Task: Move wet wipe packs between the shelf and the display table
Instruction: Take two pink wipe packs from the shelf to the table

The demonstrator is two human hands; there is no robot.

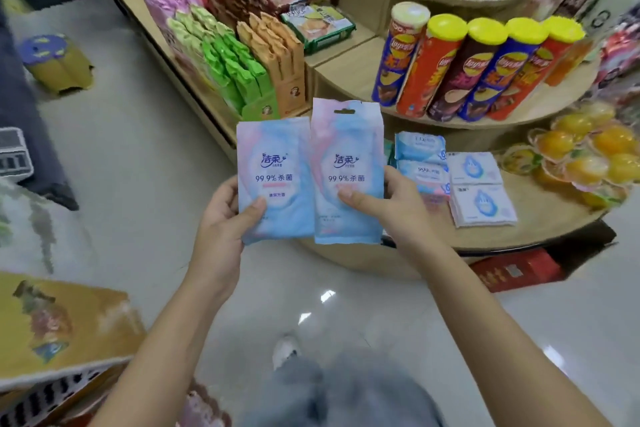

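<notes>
The left grip (221,218) clamps the lower part of one wipe pack (273,180), thumb on its face. The right grip (398,208) clamps a second wipe pack (348,173) by its right edge. Both hang upright, long axis vertical, side by side, in the air off the tabletop's (533,222) front left edge. The shelved packs (420,163) lie right of them, so the right grip looks nearer.

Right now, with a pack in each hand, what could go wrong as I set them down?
The left hand and right hand each pinch a wipe pack low down, over the floor; the left pack or right pack could slip. The stacked packs on the display table sit close by; setting these down might nudge them.
</notes>
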